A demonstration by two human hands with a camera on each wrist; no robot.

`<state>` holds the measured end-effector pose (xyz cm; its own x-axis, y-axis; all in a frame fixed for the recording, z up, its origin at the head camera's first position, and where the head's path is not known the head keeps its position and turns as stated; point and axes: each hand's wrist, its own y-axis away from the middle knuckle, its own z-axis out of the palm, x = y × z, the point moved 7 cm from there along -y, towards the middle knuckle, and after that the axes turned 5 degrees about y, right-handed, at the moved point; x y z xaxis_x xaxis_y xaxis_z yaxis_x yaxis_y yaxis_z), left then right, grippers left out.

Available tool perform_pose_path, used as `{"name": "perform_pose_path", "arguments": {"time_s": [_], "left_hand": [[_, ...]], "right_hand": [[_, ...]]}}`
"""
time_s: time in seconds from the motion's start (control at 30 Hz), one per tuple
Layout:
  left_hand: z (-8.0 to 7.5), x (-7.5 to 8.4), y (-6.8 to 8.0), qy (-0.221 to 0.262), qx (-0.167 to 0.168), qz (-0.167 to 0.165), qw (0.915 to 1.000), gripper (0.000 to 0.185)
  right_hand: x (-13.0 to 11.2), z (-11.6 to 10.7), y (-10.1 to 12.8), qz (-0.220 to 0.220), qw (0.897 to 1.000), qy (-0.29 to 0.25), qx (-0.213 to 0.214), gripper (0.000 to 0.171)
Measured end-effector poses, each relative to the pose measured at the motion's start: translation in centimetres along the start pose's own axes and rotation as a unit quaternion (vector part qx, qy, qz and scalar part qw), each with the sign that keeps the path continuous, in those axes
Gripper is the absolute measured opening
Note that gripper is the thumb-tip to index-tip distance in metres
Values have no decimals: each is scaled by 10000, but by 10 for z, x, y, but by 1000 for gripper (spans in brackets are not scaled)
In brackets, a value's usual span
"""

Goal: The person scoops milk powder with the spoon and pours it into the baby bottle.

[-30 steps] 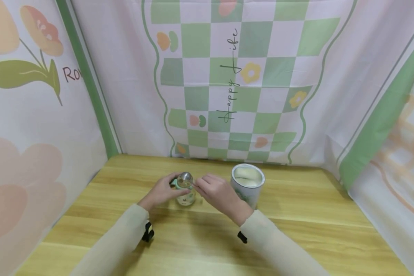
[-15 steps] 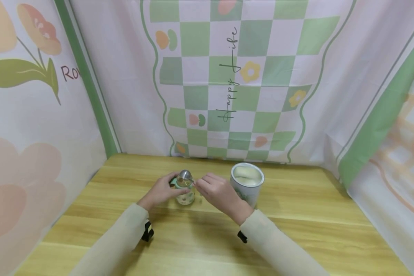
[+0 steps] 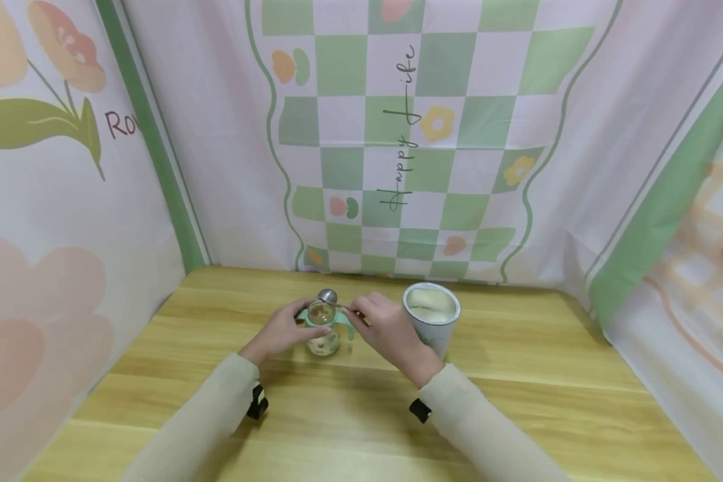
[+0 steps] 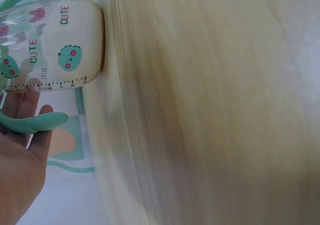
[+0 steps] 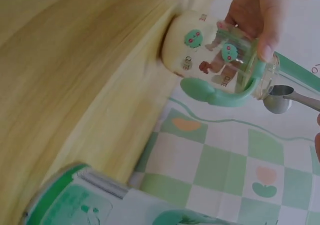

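A clear baby bottle (image 3: 322, 335) with mint-green handles stands uncapped on the table, pale contents in its lower part. My left hand (image 3: 284, 335) grips its left side, thumb in front; in the left wrist view, fingers reach behind the green handle (image 4: 35, 122). My right hand (image 3: 385, 331) pinches the thin handle of a metal measuring spoon (image 3: 327, 296). Its round bowl sits right at the far rim of the bottle's mouth. In the right wrist view, the spoon bowl (image 5: 278, 101) is tipped on its side beside the glass neck, with only my fingertips showing at the edge.
Just right of my right hand stands a tall white canister (image 3: 435, 325), open at the top, with cream-coloured powder inside. A checked cloth (image 3: 397, 167) hangs behind the wooden table (image 3: 349, 428), and printed cloths close off both sides.
The spoon has moved off the bottle's mouth to its far rim, turning from bowl-down, as my right hand rose slightly. My left hand and the bottle have stayed in place.
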<state>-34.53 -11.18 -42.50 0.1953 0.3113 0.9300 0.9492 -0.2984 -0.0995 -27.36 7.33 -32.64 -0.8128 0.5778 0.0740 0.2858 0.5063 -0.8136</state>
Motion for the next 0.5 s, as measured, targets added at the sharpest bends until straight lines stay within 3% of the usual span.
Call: {"name": "perform_pose_path", "arguments": {"time_s": [0.23,0.5], "left_hand": [[-1,1,0,-247,93,-40,9996,80],[-1,0,-1,-322,80,-20,9994,82]], "right_hand": [[10,0,-4,703,9956,-609,65,11],[23,-1,-5,1691,9775,-1264,51,9]]}}
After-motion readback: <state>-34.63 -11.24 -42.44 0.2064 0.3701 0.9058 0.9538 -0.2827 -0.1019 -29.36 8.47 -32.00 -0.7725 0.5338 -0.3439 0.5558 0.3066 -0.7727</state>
